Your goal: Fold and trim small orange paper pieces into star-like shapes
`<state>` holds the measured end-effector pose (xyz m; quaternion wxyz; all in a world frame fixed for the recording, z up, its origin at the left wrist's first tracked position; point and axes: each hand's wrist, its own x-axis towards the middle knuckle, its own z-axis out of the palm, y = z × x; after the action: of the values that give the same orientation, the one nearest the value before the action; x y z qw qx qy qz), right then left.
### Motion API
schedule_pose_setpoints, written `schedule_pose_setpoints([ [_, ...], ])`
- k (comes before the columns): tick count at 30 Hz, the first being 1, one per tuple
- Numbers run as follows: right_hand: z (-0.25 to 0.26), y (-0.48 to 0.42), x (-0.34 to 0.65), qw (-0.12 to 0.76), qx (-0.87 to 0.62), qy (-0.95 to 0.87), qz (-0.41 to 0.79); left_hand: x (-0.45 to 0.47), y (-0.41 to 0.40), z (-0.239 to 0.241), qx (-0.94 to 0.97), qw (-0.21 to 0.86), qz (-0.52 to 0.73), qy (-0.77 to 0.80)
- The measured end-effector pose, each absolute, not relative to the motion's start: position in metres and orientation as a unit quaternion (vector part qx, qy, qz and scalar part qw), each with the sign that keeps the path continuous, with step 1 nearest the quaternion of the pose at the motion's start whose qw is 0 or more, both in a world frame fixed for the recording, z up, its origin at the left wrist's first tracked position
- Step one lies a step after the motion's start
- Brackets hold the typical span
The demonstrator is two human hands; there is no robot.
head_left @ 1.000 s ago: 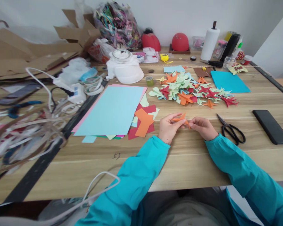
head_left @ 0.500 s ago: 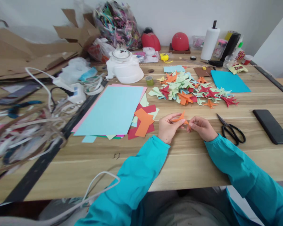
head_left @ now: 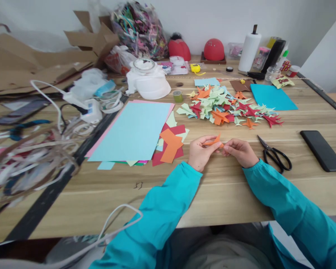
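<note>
- Backed by a pale wall [head_left: 218,16], a wooden table [head_left: 212,201] is spread with paper and craft supplies.
- Coloured scraps are packed inside a clear plastic bag [head_left: 140,33]; near it a cardboard box [head_left: 44,59] is set with its flaps open, its contents hidden.
- Something pinkish is held in a small clear tub [head_left: 235,49]; what is kept in the pink-lidded jar [head_left: 261,59], beside the white roll [head_left: 249,52], cannot be made out.
- "53" is handwritten on the bare wood; the lettering printed on a yellow packet [head_left: 282,82] is too small to be read.
- Folded orange paper [head_left: 217,139] is held over the table between both hands, in front of a heap of folded paper shapes [head_left: 218,104].
- It is clamped between the thumb and fingers of the left hand [head_left: 200,153], a pointed flap left jutting above the thumb.
- Its other end is pinched by the right hand [head_left: 239,151], thumb and fingertips brought together.
- Scissors [head_left: 270,149] are laid just beside the right hand; cut paper pieces [head_left: 170,145] are scattered near the left.
</note>
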<state>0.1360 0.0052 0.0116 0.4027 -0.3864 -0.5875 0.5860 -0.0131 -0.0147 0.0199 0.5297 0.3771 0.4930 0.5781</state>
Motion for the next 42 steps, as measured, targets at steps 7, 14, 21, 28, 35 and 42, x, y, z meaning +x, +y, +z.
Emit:
schedule_pose_setpoints([
  [7,0.0124,0.0042,0.1378,0.410,-0.393,-0.630,0.530,-0.0132,-0.0152,0.0203,0.377,0.537,0.574,0.489],
  [14,0.0143,0.0031,0.1386,0.390,-0.397,-0.640,0.530,-0.0127,-0.0159,0.0187,0.365,0.559,0.546,0.506],
  [21,0.0138,0.0011,0.1360,0.386,-0.395,-0.612,0.566,-0.0119,-0.0155,0.0209,0.350,0.561,0.562,0.497],
  [28,0.0145,0.0022,0.1358,0.389,-0.398,-0.589,0.585,-0.0147,-0.0115,0.0180,0.345,0.557,0.581,0.482],
  [35,0.0143,0.0001,0.1343,0.349,-0.392,-0.597,0.607,-0.0157,-0.0114,0.0195,0.354,0.546,0.585,0.484],
  [42,0.0106,0.0007,0.1356,0.339,-0.384,-0.590,0.624,-0.0170,-0.0081,0.0187,0.325,0.529,0.598,0.507],
])
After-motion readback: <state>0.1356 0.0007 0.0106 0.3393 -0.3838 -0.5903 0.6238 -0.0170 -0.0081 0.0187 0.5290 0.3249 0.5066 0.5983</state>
